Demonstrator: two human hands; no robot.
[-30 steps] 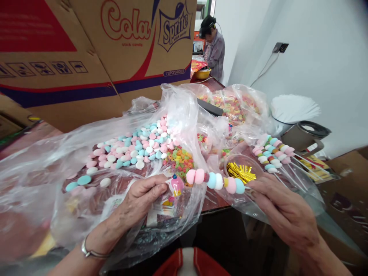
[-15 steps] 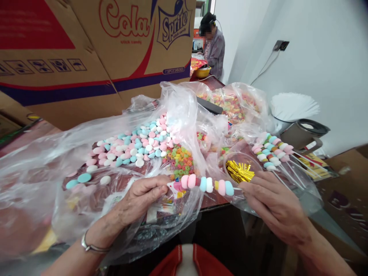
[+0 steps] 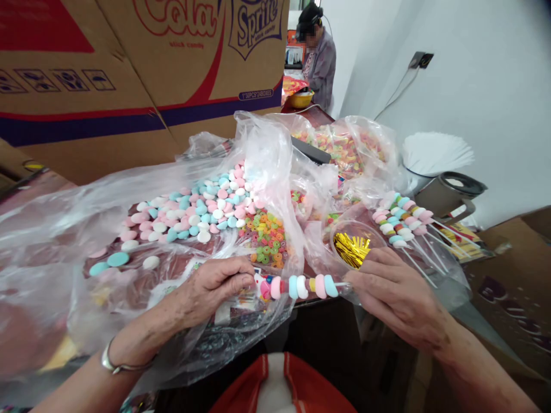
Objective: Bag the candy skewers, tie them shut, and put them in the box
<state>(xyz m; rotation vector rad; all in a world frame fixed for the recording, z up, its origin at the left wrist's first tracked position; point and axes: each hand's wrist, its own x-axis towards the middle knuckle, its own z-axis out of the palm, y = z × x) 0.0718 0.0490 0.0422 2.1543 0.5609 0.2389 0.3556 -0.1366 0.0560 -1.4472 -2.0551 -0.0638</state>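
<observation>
My right hand (image 3: 390, 289) grips the stick end of a candy skewer (image 3: 307, 285) strung with pink, white and blue marshmallow discs. My left hand (image 3: 215, 284) pinches a small clear printed wrapper (image 3: 261, 285) at the skewer's tip, and the first pink candy sits inside the wrapper's mouth. Both hands are at the table's near edge, over crumpled clear plastic. Just beyond my right hand stands a clear cup of gold twist ties (image 3: 350, 248).
An open plastic bag holds loose pastel marshmallow discs (image 3: 193, 212) and coloured ring candies (image 3: 267, 238). Finished skewers (image 3: 402, 221) lie at the right. Large cardboard boxes (image 3: 142, 63) stand behind. Another person (image 3: 318, 51) works at the far end beside more candy bags (image 3: 344, 149).
My right hand has moved the skewer left and down toward my left hand. The skewer's tip now sits in the wrapper that was held apart from it before.
</observation>
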